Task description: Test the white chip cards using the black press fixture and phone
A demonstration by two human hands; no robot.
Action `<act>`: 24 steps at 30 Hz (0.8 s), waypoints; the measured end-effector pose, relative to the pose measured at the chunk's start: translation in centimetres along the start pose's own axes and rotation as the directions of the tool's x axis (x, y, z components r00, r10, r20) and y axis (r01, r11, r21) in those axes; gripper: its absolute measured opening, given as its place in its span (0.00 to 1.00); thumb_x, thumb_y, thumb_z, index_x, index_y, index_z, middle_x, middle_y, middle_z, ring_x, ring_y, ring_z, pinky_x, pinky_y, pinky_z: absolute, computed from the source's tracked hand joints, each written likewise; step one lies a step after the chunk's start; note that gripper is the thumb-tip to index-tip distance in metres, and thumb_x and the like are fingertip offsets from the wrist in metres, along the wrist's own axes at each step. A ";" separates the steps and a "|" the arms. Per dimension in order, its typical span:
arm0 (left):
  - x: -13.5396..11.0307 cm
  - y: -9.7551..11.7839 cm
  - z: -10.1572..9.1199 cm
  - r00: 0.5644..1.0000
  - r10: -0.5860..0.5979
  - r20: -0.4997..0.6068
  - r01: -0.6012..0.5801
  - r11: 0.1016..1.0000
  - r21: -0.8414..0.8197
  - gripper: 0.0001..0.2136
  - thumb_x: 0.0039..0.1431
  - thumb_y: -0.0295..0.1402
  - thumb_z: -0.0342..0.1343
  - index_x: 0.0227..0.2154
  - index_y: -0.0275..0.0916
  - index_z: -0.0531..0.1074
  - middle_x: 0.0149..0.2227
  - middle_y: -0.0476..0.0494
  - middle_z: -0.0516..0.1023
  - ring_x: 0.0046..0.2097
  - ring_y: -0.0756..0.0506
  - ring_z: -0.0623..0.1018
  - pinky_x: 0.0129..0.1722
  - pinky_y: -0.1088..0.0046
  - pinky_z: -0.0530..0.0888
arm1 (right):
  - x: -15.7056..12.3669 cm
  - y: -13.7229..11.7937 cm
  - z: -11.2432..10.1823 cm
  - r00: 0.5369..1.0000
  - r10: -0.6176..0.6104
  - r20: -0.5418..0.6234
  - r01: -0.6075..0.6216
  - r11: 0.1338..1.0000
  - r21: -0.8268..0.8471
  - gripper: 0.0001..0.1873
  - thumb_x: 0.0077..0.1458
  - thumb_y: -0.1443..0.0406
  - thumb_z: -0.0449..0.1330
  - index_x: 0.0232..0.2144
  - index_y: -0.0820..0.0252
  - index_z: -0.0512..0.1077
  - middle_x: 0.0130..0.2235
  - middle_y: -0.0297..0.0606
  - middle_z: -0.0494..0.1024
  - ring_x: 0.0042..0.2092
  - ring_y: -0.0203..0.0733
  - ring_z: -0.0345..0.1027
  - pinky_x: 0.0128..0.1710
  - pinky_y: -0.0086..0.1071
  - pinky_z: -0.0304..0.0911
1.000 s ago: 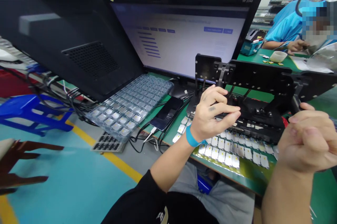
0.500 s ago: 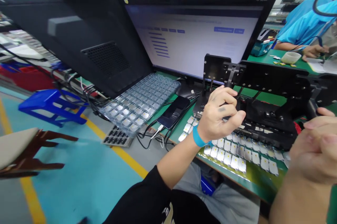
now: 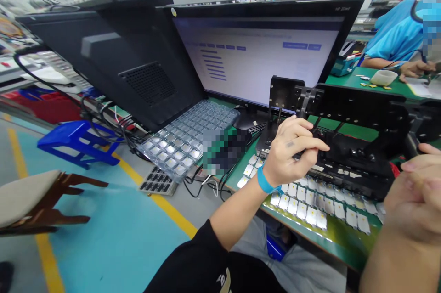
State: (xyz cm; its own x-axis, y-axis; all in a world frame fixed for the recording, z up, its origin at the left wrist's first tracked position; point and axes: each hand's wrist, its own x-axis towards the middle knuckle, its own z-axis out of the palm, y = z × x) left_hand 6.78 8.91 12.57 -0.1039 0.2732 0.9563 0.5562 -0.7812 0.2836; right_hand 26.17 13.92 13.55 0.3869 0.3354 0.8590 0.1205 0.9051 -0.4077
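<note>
My left hand (image 3: 294, 150), with a blue wristband, hovers over the left end of a black test fixture (image 3: 347, 146), fingers pinched together around something I cannot make out. My right hand (image 3: 415, 194) is raised at the right edge, fingers curled closed, in front of the fixture's right end. Below both hands lies a yellow-green sheet carrying rows of small white square parts (image 3: 320, 199) on the green table (image 3: 347, 238).
A monitor (image 3: 255, 54) with a list on screen stands behind the fixture. A clear blister tray (image 3: 186, 137) of parts overhangs the table's left edge, beside cables and a blurred dark device (image 3: 223, 148). A blue stool (image 3: 79, 139) and wooden chair (image 3: 34, 196) stand left. A person in blue (image 3: 396, 36) works far right.
The view has swung slightly left and up. My left hand stays pinched over the fixture's left end; my right hand has drifted lower and toward the right edge.
</note>
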 end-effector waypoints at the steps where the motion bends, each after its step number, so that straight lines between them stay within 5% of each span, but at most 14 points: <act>1: 0.1 -0.1 0.0 1.000 0.017 -0.016 -0.017 1.000 -0.003 0.08 0.64 0.28 0.53 0.32 0.44 0.75 0.29 0.51 0.70 0.44 0.47 0.77 0.58 0.59 0.73 | 0.1 0.2 0.2 0.997 -0.080 0.011 0.079 0.994 0.081 0.23 0.36 0.59 0.55 0.06 0.61 0.45 0.10 0.31 0.48 0.17 0.33 0.54 0.34 0.43 0.62; 6: 0.7 -0.3 -0.3 0.995 0.075 -0.059 -0.075 0.997 0.008 0.09 0.68 0.33 0.50 0.32 0.47 0.72 0.29 0.51 0.69 0.42 0.46 0.77 0.53 0.60 0.74 | 0.5 -0.4 1.7 0.952 -0.302 0.059 0.285 0.938 0.196 0.23 0.44 0.67 0.55 0.10 0.62 0.43 0.12 0.27 0.48 0.17 0.28 0.50 0.33 0.35 0.64; 11: 0.5 -0.9 -0.5 0.997 0.077 -0.018 -0.077 0.996 -0.038 0.08 0.69 0.38 0.51 0.34 0.49 0.73 0.30 0.51 0.67 0.42 0.46 0.77 0.54 0.57 0.74 | -0.2 -1.8 1.4 0.969 -0.197 0.149 0.195 0.980 0.028 0.25 0.57 0.66 0.56 0.14 0.61 0.47 0.17 0.26 0.54 0.25 0.28 0.60 0.47 0.41 0.69; 17: -0.3 -2.0 -0.9 0.996 0.010 0.091 -0.001 0.995 -0.098 0.13 0.69 0.45 0.52 0.33 0.44 0.72 0.31 0.50 0.66 0.46 0.48 0.73 0.60 0.60 0.71 | -0.7 -2.1 -0.5 0.956 -0.069 0.286 0.152 0.948 -0.281 0.27 0.69 0.56 0.48 0.18 0.53 0.50 0.20 0.29 0.57 0.26 0.30 0.59 0.51 0.45 0.70; 24: 1.1 -1.3 -3.1 0.959 -0.003 0.285 0.044 0.990 -0.137 0.06 0.66 0.35 0.56 0.39 0.49 0.78 0.36 0.48 0.75 0.54 0.43 0.75 0.66 0.51 0.69 | -0.1 -1.5 -1.0 0.942 -0.006 0.336 0.154 0.895 -0.418 0.31 0.67 0.46 0.46 0.16 0.50 0.47 0.19 0.28 0.56 0.25 0.28 0.60 0.49 0.42 0.70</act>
State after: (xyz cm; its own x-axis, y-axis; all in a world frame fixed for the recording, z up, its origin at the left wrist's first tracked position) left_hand 3.40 8.53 13.48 0.1333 0.4245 0.8956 0.4332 -0.8377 0.3325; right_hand 26.91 12.25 13.78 0.0569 0.3985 0.9154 0.5493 0.7531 -0.3620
